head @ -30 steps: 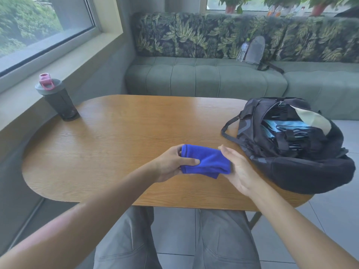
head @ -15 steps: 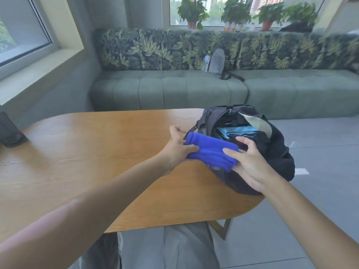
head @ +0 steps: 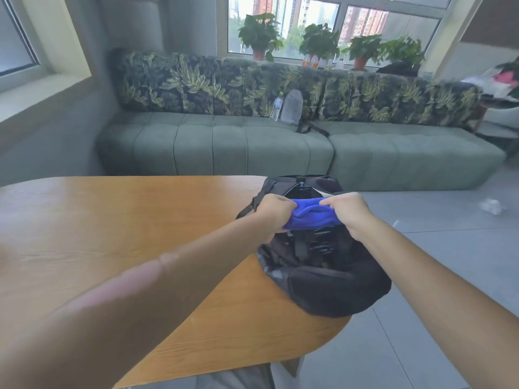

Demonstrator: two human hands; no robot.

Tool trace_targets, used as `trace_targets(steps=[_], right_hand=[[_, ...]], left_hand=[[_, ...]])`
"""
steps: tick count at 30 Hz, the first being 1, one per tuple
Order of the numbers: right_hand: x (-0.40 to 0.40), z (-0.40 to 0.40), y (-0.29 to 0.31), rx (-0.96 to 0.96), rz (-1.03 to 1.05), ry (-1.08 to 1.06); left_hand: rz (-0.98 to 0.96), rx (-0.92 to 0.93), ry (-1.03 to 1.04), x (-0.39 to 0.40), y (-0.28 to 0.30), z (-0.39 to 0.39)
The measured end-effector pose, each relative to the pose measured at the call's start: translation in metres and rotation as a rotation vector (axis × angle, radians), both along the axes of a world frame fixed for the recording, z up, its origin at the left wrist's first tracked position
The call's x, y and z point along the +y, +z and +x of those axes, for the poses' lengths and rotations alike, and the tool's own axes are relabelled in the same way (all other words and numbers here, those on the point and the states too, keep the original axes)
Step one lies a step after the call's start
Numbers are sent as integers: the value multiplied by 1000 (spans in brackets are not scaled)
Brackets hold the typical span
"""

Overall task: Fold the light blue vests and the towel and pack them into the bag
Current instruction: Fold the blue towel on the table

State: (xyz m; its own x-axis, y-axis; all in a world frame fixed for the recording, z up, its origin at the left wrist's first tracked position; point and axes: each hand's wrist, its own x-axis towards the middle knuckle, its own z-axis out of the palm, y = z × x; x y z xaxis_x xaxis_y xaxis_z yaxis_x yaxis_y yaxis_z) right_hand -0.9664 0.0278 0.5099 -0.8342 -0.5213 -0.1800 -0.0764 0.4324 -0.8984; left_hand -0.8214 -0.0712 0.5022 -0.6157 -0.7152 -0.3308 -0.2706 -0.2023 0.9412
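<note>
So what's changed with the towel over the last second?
Both hands carried the folded blue towel from over the table to the open black backpack; it now sits at the mouth. The left hand and right hand keep gripping its ends. The backpack hasn't moved on the table.

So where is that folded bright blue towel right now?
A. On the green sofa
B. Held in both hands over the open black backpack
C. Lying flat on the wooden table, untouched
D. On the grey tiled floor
B: the left hand and the right hand each grip an end of the folded bright blue towel, right at the open mouth of the black backpack on the wooden table.
</note>
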Motion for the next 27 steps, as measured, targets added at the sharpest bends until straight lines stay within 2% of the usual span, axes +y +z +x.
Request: trace_targets(steps=[3,7,9,12,14,17,19,20,22,27], right_hand=[[-15,-19,6,56,45,16],[-20,-41,-3,101,141,58],[-19,-49,-14,160,255,118],[-11,-51,-32,341,422,247],[-1,-48,-44,535,385,307],[9,-45,-59,921,334,408],[11,-41,-59,979,313,540],[13,-37,-56,970,318,597],[22,-30,-53,940,352,669],[43,-29,-65,884,549,780]], left_hand=[[28,25,9,-9,6,-17],[-35,14,-60,-18,-1,-34],[-124,-33,-123,-20,-10,-37],[-405,-191,-197,-17,-27,-38],[-635,-278,-224,-11,-38,-39],[-1086,-365,-313,-4,-46,-40],[-1269,-372,-432,-6,-47,-40],[-1301,-365,-505,-9,-49,-40],[-1236,-386,-596,-14,-52,-38],[-1208,-574,-787,-17,-57,-28]])
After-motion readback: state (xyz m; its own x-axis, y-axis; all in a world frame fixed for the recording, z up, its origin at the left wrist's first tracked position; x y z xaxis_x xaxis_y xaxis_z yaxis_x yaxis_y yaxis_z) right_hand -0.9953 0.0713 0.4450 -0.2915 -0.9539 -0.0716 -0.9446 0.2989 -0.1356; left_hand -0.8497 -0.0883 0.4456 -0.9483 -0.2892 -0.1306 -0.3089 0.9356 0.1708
